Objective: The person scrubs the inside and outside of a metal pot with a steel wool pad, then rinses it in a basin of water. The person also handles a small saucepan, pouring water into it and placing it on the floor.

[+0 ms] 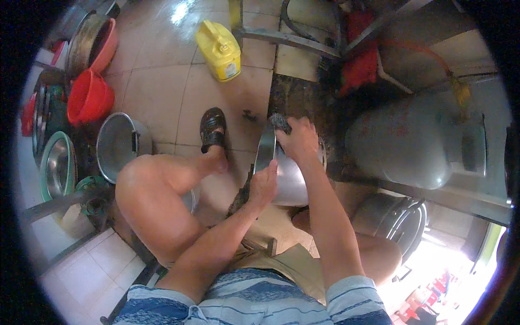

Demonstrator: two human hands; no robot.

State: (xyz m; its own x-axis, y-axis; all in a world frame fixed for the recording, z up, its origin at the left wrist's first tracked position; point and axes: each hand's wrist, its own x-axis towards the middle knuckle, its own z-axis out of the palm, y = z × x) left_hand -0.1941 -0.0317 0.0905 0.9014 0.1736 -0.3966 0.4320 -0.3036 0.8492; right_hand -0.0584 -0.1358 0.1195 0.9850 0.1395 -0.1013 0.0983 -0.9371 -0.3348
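An aluminium pot (291, 183) is tipped on its side between my legs, its mouth facing left. My left hand (264, 183) grips the near part of its rim, thumb lying against the metal. At the far side of the pot, my right hand (301, 138) holds a grey metal scouring pad (280, 122) close to the rim. Its fingers curl over the pad and partly cover it. Most of the pot's inside is turned away from view. My right forearm crosses above the pot's outer wall.
A yellow plastic jug (219, 50) stands on the tiled floor ahead. To the left are a large metal pot (122, 146), a red plastic basket (90, 97) and a green-rimmed basin (59, 166). A gas cylinder (400, 142) and a lidded pot (386, 219) are at the right.
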